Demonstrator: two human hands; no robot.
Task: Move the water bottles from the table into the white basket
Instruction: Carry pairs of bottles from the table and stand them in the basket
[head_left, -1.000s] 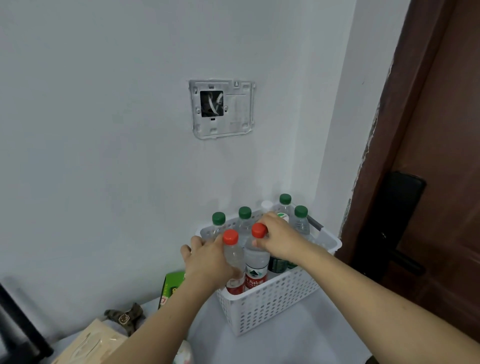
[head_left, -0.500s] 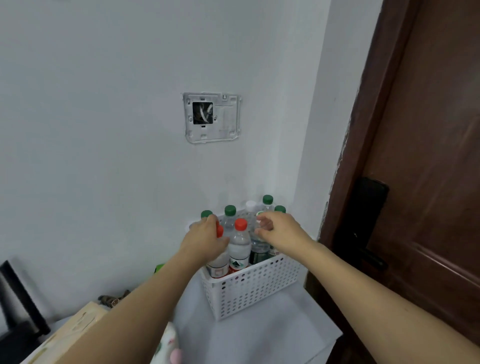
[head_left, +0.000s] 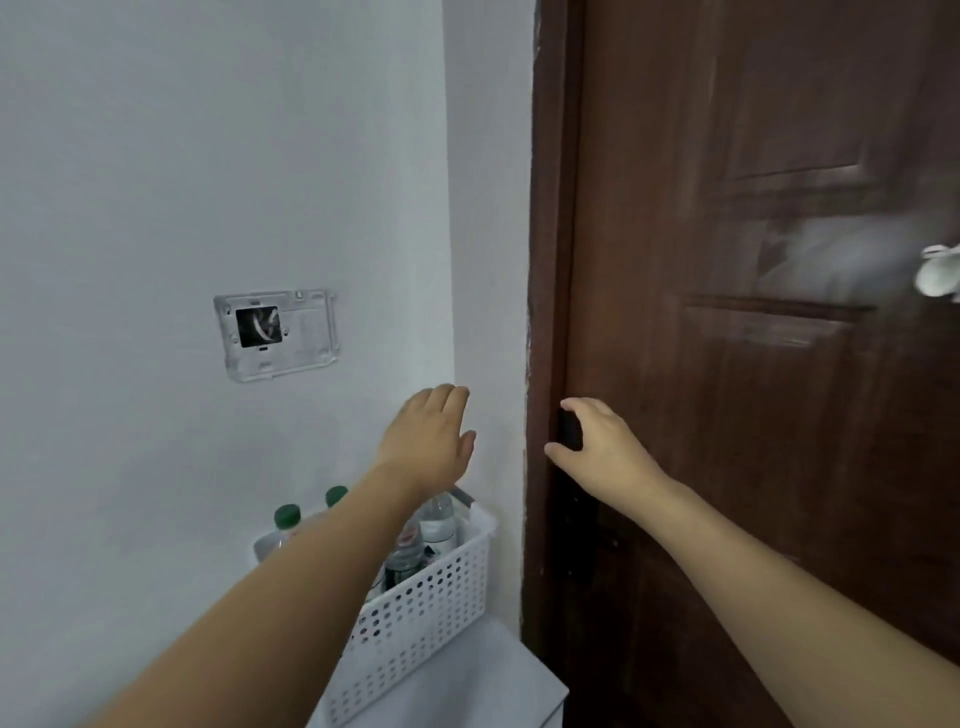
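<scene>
Lower centre of frame: water bottles (head_left: 435, 525) seen upright in white basket (head_left: 415, 613) – below both hands. Left hand (head_left: 431, 441) nearer, fingers straight, nothing held; right hand (head_left: 597, 447) loosely curled, nothing held.

White basket (head_left: 415, 618): white plastic, its walls pierced by a regular grid of round holes that read as dark and grey dots. Water bottles (head_left: 436, 525) inside the basket: clear, with white labels carrying red and dark green print; two caps (head_left: 287, 515) at the basket's far-left end are dark green. Table (head_left: 467, 680) under the basket: pale grey-white. Wall (head_left: 156, 156) behind the basket: plain off-white. Wall plate (head_left: 275, 335) above the basket: translucent grey with a black square opening. Door (head_left: 753, 364) to the right of the basket: dark reddish-brown, wood-grained, with a black lock (head_left: 569, 431).
</scene>
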